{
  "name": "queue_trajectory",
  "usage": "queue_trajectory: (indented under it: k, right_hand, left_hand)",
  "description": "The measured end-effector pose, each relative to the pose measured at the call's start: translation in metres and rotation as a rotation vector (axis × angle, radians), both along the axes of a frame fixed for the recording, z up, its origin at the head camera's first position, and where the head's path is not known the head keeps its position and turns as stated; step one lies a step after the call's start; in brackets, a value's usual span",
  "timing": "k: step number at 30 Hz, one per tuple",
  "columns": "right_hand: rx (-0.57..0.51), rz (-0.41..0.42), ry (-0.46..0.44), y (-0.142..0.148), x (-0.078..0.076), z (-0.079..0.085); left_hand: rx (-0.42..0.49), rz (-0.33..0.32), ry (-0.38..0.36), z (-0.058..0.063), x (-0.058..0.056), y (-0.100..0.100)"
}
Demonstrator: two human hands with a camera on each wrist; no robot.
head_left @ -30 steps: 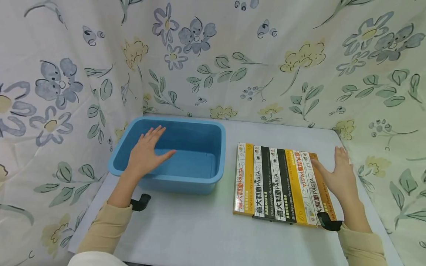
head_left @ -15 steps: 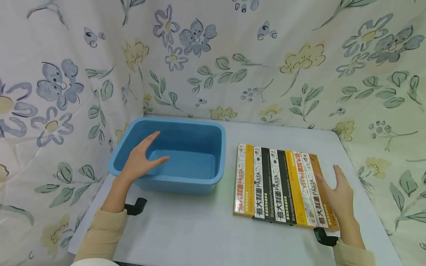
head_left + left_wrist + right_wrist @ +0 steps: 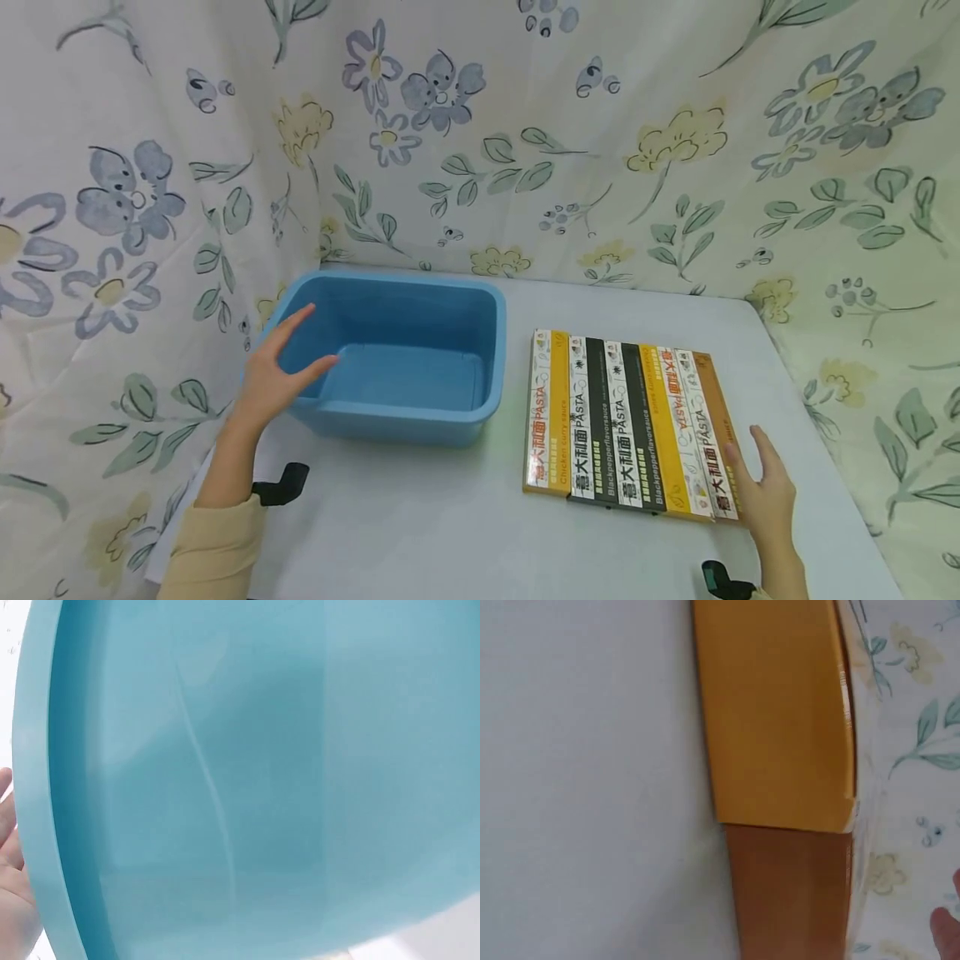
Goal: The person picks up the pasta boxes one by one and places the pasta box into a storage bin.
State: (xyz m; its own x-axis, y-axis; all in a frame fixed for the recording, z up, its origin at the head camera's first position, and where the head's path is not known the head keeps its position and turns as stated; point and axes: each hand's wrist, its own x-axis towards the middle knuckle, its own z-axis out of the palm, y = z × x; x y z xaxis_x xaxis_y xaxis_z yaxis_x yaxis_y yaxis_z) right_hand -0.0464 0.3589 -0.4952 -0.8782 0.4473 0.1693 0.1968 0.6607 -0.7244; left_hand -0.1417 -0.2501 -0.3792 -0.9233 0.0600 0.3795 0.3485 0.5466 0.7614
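My left hand [image 3: 262,387] is at the left side of the blue plastic bin [image 3: 405,425], thumb and fingers spread apart, holding nothing. In the left wrist view, that hand's fingers [image 3: 7,825] appear beyond the bin's rim [image 3: 34,772]; whether they touch it I cannot tell. Several pasta boxes [image 3: 592,417] lie side by side in a flat row. Beside the row's front right corner is my right hand [image 3: 772,500], thumb and fingers apart around nothing, close to the brown end box [image 3: 712,392]. Contact there is unclear. The right wrist view shows the brown box end [image 3: 791,892] against a yellow one [image 3: 780,712].
A white table [image 3: 450,533] carries the bin on the left and the boxes on the right, with a gap between them. Flower-printed cloth [image 3: 480,192] rises behind the table and along both sides.
My left hand has drawn left and slightly nearer, from over the bin to its left side. The right hand has come nearer along the brown box. Bin and boxes stay put.
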Motion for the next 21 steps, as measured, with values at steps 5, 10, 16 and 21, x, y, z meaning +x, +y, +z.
queue_trajectory:
  k: [5, 10, 16, 21]
  right_hand:
    - [-0.008, -0.021, -0.004, 0.002, 0.008, -0.011]
    - [-0.014, -0.048, -0.012, 0.003, 0.014, -0.016]
    - [0.041, -0.077, 0.009, 0.006, 0.019, -0.023]
    - [0.053, -0.095, 0.014, 0.008, 0.023, -0.030]
  left_hand:
    - [0.054, 0.046, 0.030, -0.004, 0.006, -0.011]
    - [0.098, 0.105, 0.069, -0.010, 0.008, -0.020]
    - [0.023, 0.173, 0.208, -0.023, 0.010, -0.035]
    - [-0.042, 0.222, 0.271, -0.033, 0.011, -0.043]
